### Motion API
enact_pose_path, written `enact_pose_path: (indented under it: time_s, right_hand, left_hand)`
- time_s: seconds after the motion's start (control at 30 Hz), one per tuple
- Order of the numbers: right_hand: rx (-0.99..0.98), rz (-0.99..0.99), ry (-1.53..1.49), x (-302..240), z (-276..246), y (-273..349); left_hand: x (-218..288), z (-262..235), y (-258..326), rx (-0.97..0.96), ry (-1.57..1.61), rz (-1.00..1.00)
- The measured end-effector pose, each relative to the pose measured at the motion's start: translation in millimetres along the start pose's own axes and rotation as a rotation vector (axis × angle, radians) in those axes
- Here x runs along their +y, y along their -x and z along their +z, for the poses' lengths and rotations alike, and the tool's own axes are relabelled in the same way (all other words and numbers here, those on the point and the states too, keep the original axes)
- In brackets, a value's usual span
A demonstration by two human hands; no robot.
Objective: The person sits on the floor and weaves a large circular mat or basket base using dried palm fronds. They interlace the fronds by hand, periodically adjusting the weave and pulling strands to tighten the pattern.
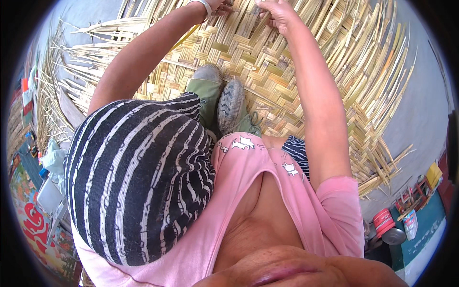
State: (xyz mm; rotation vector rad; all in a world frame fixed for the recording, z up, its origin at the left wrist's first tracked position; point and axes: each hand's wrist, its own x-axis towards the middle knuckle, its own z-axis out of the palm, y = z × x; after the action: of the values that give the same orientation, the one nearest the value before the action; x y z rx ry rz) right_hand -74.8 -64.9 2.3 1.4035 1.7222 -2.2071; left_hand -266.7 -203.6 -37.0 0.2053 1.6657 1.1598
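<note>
I read this as mid-weave: left hand (217, 5) and right hand (277, 13), near each other, pinch strips at the bamboo mat's (296, 57) far edge, underfoot. Next needs tucking judged.

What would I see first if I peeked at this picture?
First, the big woven mat of pale yellow strips, spread over the top half, with loose strip ends fanning out at its right edge. Both hands work at the top: the left hand and right hand pinch strips there. Two worn green shoes rest on the mat's middle.
</note>
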Motion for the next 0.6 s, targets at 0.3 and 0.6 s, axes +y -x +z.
enact_pose_path:
  time_s: [0.3, 0.6]
  right_hand:
    - [0.052, -0.322, 0.107, 13, 2, 10]
    - [0.418, -0.376, 0.703, 25, 15, -30]
  left_hand:
    - [1, -1, 24, 0.072, -0.151, 0.032]
    - [-10, -8, 11, -0.006, -0.059, 0.048]
